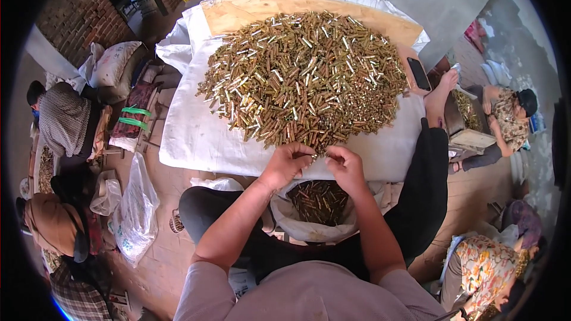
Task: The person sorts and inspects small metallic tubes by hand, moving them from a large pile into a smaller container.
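Note:
A wide heap of small brass-coloured metal parts (303,77), mostly short rods or sleeves with some nut-like pieces, lies on a table covered in white sheeting (190,137). At the heap's near edge my left hand (286,165) is closed, thumb and forefinger pinching a small shiny metal part (314,157). Just to its right, my right hand (347,169) is closed as well, fingertips together near the same spot; what they hold is too small to make out. Below both hands, an open white sack (282,217) between my legs holds darker metal rods (320,202).
A wooden board (238,16) borders the heap's far side. A dark phone (418,74) lies at the right corner, near a bare foot (439,98). Full sacks (116,62) and a white plastic bag (135,211) stand on the left. Several people sit working on both sides.

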Tool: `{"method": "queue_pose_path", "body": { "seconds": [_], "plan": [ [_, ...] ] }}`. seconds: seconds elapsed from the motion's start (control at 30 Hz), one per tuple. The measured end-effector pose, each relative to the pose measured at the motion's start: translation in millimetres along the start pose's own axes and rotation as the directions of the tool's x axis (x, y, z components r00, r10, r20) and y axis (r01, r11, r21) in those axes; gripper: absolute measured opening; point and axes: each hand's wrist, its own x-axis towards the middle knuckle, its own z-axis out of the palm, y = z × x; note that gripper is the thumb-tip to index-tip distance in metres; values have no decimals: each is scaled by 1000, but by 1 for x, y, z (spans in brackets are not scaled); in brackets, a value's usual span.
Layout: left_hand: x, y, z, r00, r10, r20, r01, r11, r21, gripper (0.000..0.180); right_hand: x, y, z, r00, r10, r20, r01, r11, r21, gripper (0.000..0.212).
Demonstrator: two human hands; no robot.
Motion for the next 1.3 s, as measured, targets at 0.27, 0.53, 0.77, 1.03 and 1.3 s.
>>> {"method": "queue_pose_path", "body": {
  "seconds": [0.27, 0.53, 0.77, 1.03, 1.3],
  "plan": [
    [1, -1, 5, 998, -47, 32, 51, 986, -158, 19, 1, -13, -8, 974, 107, 198, -207, 772, 600, 15],
    [-1, 0, 7, 996, -50, 68, 59, 989, -139, 16, -2, -12, -6, 973, 75, 217, -194, 775, 602, 15],
    [-2, 1, 7, 995, -45, 86, 57, 990, -132, 15, -2, -17, -8, 978, 47, 204, -148, 843, 518, 15],
    [-3, 3, 9, 995, -67, 74, 79, 980, -184, 12, -3, -19, -11, 980, 56, 191, -141, 874, 466, 14],
    [0, -6, 11, 999, 3, 53, 3, 993, -122, 11, -5, -22, -10, 981, 80, 175, -149, 891, 428, 12]
  ]
}}
